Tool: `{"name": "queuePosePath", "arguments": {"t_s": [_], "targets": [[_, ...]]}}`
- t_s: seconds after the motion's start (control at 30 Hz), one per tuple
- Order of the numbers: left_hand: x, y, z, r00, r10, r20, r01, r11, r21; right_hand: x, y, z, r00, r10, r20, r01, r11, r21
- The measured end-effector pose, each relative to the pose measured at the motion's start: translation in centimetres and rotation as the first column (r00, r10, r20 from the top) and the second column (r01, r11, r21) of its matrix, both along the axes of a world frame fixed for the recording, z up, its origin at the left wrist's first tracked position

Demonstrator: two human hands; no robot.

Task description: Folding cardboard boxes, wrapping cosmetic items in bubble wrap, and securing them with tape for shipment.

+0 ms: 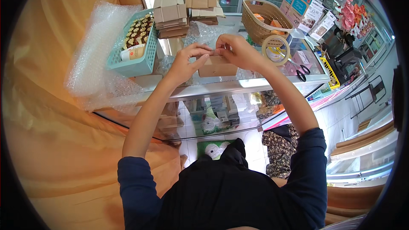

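Note:
A small brown cardboard box point(218, 67) stands on the glass counter point(249, 83) in front of me. At its far upper edge, my left hand point(189, 61) and my right hand point(238, 52) meet, thumbs and fingertips pinched together. Whatever lies between the fingertips is too small and hidden to make out. Crumpled bubble wrap point(204, 32) lies behind the hands. Right of my right wrist, a roll of tape point(264, 51) stands on edge, and scissors with black handles point(303, 72) lie beyond it.
On the left are a light-green basket point(131, 67) with packed goods and a bubble-wrap roll point(92, 48). Flattened cardboard boxes point(171, 12) are stacked behind. A brown basket point(252, 22) holds orange boxes. Hanging packages point(297, 9) and a yellow basket point(332, 76) are at the right.

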State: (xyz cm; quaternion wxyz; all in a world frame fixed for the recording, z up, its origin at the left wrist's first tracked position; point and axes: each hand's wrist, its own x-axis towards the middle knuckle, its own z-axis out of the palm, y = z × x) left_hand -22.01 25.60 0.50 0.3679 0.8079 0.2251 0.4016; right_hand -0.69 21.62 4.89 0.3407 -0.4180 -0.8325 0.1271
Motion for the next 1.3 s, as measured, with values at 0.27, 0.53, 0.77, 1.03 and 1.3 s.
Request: {"name": "queuePosePath", "arguments": {"t_s": [0.27, 0.53, 0.77, 1.03, 1.3], "targets": [[-0.1, -0.4, 0.0, 1.000, -0.002, 0.016, 0.002, 1.000, -0.001, 0.1, 0.6, -0.3, 0.998, -0.016, -0.068, 0.003, 0.981, -0.193], [-0.1, -0.4, 0.0, 1.000, -0.008, 0.007, 0.008, 1.000, 0.006, 0.0, 0.8, -0.9, 0.986, -0.087, -0.142, 0.051, 0.969, -0.241], [0.0, -0.6, 0.0, 1.000, -0.001, 0.030, 0.000, 1.000, 0.030, -0.1, 0.1, -1.2, 0.969, -0.137, -0.205, 0.097, 0.976, -0.194], [0.0, -0.4, -0.1, 0.999, -0.012, 0.032, 0.013, 0.999, -0.032, 0.3, 0.8, -2.2, 0.945, -0.094, -0.314, 0.005, 0.962, -0.271], [0.0, -0.2, -0.2, 0.999, -0.012, 0.039, 0.014, 0.999, -0.042, 0.8, 1.5, -1.3, 0.953, -0.041, -0.302, -0.084, 0.917, -0.390]]}}
